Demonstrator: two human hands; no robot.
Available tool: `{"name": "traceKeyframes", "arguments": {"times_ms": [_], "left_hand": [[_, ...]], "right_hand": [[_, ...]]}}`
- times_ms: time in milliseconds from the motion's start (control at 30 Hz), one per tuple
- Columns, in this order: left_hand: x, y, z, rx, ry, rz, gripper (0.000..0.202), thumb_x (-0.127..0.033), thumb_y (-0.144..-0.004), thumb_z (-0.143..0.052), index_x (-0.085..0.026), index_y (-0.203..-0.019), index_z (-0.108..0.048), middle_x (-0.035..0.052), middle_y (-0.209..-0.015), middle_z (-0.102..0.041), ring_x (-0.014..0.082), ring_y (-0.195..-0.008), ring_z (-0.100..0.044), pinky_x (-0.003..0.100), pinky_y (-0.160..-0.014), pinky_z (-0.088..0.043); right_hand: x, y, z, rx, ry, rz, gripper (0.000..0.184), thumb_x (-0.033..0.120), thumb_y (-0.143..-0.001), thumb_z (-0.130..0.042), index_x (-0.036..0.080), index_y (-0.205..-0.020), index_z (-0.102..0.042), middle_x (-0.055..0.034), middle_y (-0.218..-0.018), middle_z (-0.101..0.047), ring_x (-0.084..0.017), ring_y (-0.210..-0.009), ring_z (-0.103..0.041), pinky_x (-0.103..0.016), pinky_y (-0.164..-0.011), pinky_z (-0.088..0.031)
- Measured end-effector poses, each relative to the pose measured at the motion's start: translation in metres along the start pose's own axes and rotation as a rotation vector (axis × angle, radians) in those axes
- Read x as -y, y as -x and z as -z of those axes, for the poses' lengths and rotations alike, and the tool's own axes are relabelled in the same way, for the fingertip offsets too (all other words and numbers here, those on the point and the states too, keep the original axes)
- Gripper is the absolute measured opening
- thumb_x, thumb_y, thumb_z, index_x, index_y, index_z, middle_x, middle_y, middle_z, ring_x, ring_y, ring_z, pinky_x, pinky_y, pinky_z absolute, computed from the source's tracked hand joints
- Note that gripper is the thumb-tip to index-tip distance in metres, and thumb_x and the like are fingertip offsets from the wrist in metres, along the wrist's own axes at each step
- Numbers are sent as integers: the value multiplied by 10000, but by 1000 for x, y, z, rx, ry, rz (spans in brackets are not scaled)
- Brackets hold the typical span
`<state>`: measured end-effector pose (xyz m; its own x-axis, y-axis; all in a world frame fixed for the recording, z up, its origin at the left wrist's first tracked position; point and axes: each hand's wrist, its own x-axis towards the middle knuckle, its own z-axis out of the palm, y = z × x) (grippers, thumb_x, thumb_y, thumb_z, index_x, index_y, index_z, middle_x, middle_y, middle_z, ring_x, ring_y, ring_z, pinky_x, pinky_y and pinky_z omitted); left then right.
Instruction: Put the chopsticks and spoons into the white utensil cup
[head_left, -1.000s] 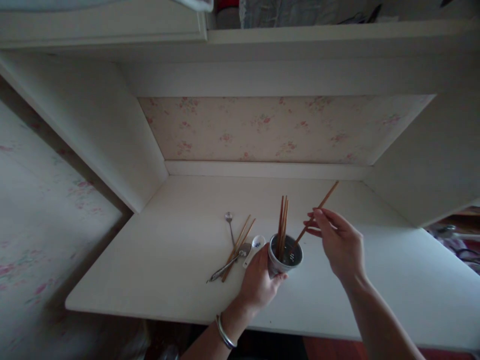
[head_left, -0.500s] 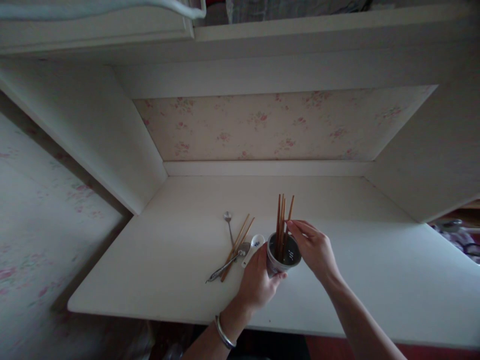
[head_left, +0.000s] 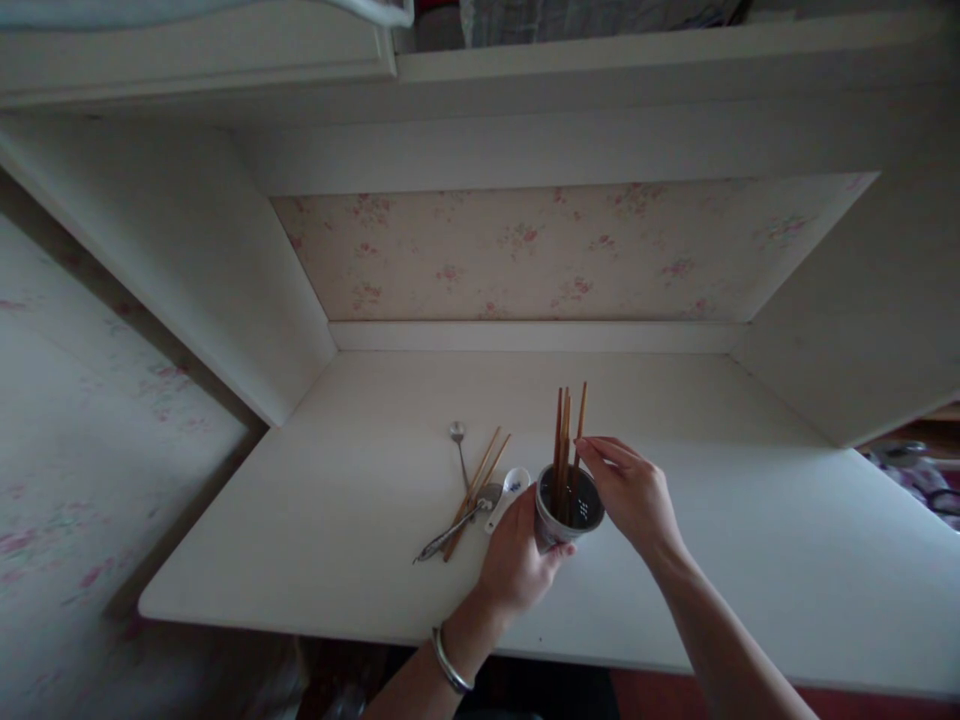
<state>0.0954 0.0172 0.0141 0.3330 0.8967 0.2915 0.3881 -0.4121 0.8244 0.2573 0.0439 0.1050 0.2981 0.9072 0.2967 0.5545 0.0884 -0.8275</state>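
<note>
A grey perforated utensil cup (head_left: pixel 568 512) stands on the white desk (head_left: pixel 360 520), with several brown chopsticks (head_left: pixel 563 440) upright in it. My left hand (head_left: pixel 517 560), a silver bangle on its wrist, is wrapped round the cup's near side. My right hand (head_left: pixel 634 492) pinches the rightmost chopstick just above the cup's rim. Left of the cup lie two more chopsticks (head_left: pixel 480 478), a small metal spoon (head_left: pixel 458 447), a larger metal spoon (head_left: pixel 457 525) and a white ceramic spoon (head_left: pixel 510 492).
The desk sits in a white alcove with floral wallpaper (head_left: pixel 525 250) at the back, side panels at left and right, and a shelf (head_left: pixel 600 70) overhead. Cluttered items show past the desk's right edge (head_left: pixel 915 480).
My right hand brought a slanted chopstick from the right into the cup and stood it upright with the others. My left hand has stayed on the cup.
</note>
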Motion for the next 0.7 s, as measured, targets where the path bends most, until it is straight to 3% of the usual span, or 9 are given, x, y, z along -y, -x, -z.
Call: {"name": "traceKeyframes", "arguments": {"times_ms": [467, 600, 700], "left_hand": [[1, 1, -2, -5, -18, 1, 833, -209, -692, -827, -233, -1409, -403, 134, -1371, -565, 322, -1272, -535, 532, -1079, -436], [0, 2, -1, 3, -32, 14, 832, -209, -699, -821, -228, -1417, -403, 134, -1375, -565, 331, -1277, -531, 538, -1084, -427], [-5, 0, 4, 22, -7, 10, 774, -254, -752, -784, -240, -1429, -409, 126, -1402, -547, 323, -1297, -512, 514, -1102, -413]], "right_hand": [[-8, 4, -6, 47, -28, -40, 362, 520, -893, -545, 232, -878, -763, -54, -996, -754, -213, -800, -719, -311, -738, -567], [-15, 14, 1, 59, -145, -141, 415, 553, -879, -568, 215, -1057, -731, -96, -1108, -731, -256, -970, -703, -349, -823, -574], [-34, 33, 2, 128, -313, -182, 543, 560, -863, -594, 239, -1301, -582, -111, -1319, -630, -285, -1196, -605, -428, -974, -521]]}}
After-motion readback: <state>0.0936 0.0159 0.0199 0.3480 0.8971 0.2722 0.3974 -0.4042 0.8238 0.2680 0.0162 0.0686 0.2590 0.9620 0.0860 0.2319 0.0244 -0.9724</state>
